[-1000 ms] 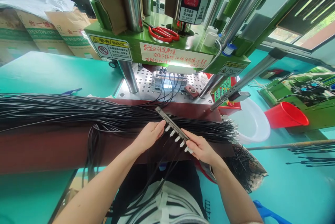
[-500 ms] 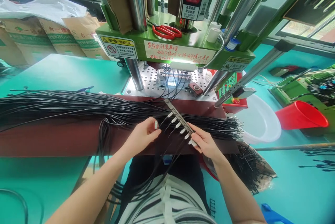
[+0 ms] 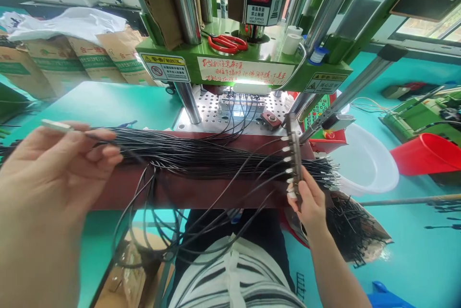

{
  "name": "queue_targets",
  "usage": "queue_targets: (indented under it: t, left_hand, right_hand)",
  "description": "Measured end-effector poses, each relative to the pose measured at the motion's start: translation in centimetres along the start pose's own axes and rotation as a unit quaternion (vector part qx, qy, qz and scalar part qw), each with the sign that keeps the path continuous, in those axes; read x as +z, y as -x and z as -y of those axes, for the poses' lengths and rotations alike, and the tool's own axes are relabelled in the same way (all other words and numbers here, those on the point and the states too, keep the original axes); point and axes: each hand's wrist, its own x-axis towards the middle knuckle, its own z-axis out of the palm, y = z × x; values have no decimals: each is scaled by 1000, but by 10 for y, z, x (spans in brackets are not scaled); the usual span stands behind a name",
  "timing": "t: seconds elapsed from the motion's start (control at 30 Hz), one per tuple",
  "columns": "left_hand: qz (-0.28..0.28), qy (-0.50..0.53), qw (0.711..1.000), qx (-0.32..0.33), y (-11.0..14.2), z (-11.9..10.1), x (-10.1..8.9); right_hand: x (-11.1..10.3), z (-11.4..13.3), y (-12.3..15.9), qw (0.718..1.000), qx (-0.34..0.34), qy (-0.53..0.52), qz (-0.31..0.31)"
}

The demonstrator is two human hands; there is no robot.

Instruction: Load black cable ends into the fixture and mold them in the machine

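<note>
My right hand (image 3: pixel 311 202) grips the lower end of a metal fixture bar (image 3: pixel 294 154), held almost upright, with several white plugs on thin black cables clipped along its left side. My left hand (image 3: pixel 50 168) is raised close to the camera at the left, blurred, with a white plug (image 3: pixel 56 126) on a black cable pinched at its fingertips. A thick bundle of black cables (image 3: pixel 162 152) lies across the dark red bench edge (image 3: pixel 201 192) between the hands. Loose cables loop down over my striped lap.
Behind the bench stands a green press machine (image 3: pixel 237 67) with red scissors (image 3: pixel 226 43) on its deck and cables plugged into its mould plate (image 3: pixel 237 106). A white basin (image 3: pixel 363 164) and red bucket (image 3: pixel 428 154) are at right. Cardboard boxes (image 3: pixel 72 60) stand at left.
My left hand pulled one plug off the bar and swung far left and up toward the camera. My right hand turned the bar from slanted to nearly upright and shifted right.
</note>
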Motion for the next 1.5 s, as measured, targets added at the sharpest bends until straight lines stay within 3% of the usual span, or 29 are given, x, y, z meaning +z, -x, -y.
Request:
queue_targets:
  t: [0.07, 0.17, 0.23, 0.37, 0.5, 0.63, 0.77, 0.9, 0.97, 1.07, 1.13, 1.2, 1.3, 1.33, 1.4, 1.5]
  left_hand:
    - [1, 72, 997, -8, -2, -11, 29]
    - [75, 146, 986, -40, -4, -22, 78]
    - [117, 177, 977, -29, -8, -26, 104]
    - [158, 213, 964, 15, -14, -35, 143]
    - [222, 218, 948, 74, -2, -50, 173]
    - [357, 48, 920, 153, 28, -49, 202]
    - [474, -114, 831, 268, 49, -28, 229]
    - [563, -183, 757, 277, 55, -11, 245]
    - [561, -226, 740, 294, 56, -8, 250]
    - [507, -302, 725, 356, 59, -4, 253]
    - [481, -331, 726, 363, 60, -2, 254]
    - [484, -303, 754, 323, 58, 0, 254]
    - [538, -170, 808, 167, 47, -2, 252]
    - [566, -126, 809, 97, 42, -3, 252]
    - [617, -59, 784, -38, 33, -8, 251]
    - [651, 11, 740, -168, 24, -11, 250]
  right_hand:
    - [-7, 9, 7, 998, -27, -7, -58]
    - [-19, 21, 15, 989, -63, 2, -135]
    - [-27, 26, 20, 983, -84, 6, -165]
    - [-40, 28, 29, 975, -102, -10, -196]
    - [-49, 21, 35, 970, -96, -17, -222]
    - [-50, 17, 36, 974, -76, -19, -213]
    - [-46, 22, 36, 980, -68, -18, -185]
    - [-45, 28, 36, 983, -76, 6, -168]
    - [-46, 30, 36, 983, -73, 16, -167]
    - [-47, 33, 36, 983, -70, 18, -167]
    - [-47, 35, 37, 983, -77, 19, -166]
    - [-47, 39, 38, 981, -86, 22, -172]
    - [-47, 45, 40, 978, -103, 29, -179]
    - [-47, 47, 40, 978, -108, 31, -178]
    - [-48, 50, 42, 978, -112, 30, -171]
    - [-50, 50, 43, 980, -111, 16, -165]
